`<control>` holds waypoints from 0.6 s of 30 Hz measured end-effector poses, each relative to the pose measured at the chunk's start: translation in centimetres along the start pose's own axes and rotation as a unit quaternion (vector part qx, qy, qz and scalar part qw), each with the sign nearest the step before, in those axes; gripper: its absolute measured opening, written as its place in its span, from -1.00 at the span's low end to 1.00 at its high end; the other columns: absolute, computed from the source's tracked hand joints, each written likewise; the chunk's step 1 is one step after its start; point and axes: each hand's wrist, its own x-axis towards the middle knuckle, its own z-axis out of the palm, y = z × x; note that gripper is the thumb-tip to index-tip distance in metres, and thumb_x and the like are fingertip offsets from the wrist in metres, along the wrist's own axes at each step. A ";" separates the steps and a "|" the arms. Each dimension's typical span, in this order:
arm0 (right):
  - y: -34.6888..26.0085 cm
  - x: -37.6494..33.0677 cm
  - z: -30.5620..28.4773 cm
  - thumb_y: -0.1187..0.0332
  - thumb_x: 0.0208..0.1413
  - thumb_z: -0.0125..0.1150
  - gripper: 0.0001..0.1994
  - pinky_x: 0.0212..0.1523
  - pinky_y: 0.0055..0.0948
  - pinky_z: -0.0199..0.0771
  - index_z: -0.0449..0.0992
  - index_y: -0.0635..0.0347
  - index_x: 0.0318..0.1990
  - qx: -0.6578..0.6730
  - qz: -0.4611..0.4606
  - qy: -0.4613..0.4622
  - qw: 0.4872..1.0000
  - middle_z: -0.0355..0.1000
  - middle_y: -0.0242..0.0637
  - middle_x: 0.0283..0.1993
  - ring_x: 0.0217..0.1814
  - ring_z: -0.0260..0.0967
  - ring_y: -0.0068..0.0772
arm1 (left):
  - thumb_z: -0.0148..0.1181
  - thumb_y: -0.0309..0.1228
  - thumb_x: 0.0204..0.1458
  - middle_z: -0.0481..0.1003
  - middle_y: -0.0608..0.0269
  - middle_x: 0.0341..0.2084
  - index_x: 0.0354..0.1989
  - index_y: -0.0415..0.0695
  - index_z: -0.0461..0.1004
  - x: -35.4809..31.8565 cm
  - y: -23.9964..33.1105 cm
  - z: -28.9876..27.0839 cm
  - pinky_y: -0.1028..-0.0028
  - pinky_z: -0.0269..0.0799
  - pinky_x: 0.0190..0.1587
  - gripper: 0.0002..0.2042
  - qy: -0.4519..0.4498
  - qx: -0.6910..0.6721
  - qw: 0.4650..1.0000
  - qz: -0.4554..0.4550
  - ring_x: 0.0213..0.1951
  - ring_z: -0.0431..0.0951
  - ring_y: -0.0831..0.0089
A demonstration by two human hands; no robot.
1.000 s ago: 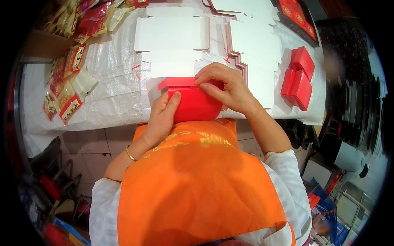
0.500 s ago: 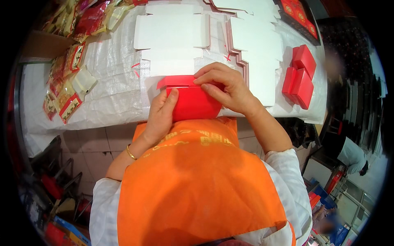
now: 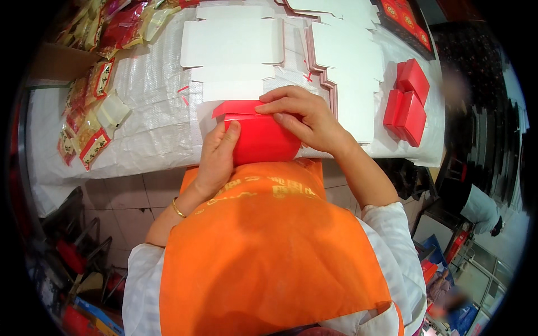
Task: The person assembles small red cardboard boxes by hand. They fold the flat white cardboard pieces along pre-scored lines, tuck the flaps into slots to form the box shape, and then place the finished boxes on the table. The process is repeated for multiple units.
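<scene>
Head view: at frame centre we hold a red box [image 3: 262, 140] against the table edge. Our left hand [image 3: 217, 159] grips its left side, thumb up; our right hand [image 3: 305, 117] presses fingers onto its top flap. Flat white blanks [image 3: 232, 43] lie above, finished red boxes [image 3: 408, 101] at right.

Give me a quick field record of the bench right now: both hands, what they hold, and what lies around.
left hand: grip on the red box's left side
right hand: fingers over the box's top flap
red box: held at the table's near edge, flap partly open
flat white box blanks: spread on the table behind it
finished red boxes: stacked at the right
snack packets: piled at the left
</scene>
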 end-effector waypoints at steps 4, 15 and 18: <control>-0.5 0.0 -0.1 0.58 0.16 0.15 -0.70 0.05 -0.37 0.49 0.67 0.06 -0.02 0.006 0.022 -0.012 1.000 0.54 -0.24 0.07 0.11 0.45 -0.26 | -0.11 -0.24 0.43 0.56 0.35 -0.18 -0.02 -0.27 0.50 0.1 -0.2 -0.3 0.54 0.40 -0.06 -0.66 -0.003 0.006 1.000 0.012 -0.15 0.45 0.67; -0.3 -0.6 0.0 0.60 0.16 0.14 -0.67 0.08 -0.39 0.48 0.66 0.05 0.02 -0.001 0.012 -0.019 1.000 0.51 -0.25 0.12 0.16 0.43 -0.28 | -0.11 -0.21 0.43 0.56 0.31 -0.15 -0.01 -0.28 0.50 0.4 -0.6 -0.6 0.53 0.41 -0.03 -0.64 -0.008 -0.003 1.000 0.000 -0.14 0.47 0.64; -0.2 -0.4 -0.2 0.60 0.17 0.13 -0.66 0.10 -0.38 0.47 0.66 0.07 0.04 -0.014 0.009 -0.027 0.999 0.49 -0.25 0.15 0.18 0.42 -0.29 | -0.12 -0.21 0.43 0.57 0.28 -0.13 0.02 -0.28 0.49 0.3 -0.5 -0.5 0.52 0.41 -0.01 -0.63 -0.008 -0.001 1.000 0.006 -0.12 0.48 0.62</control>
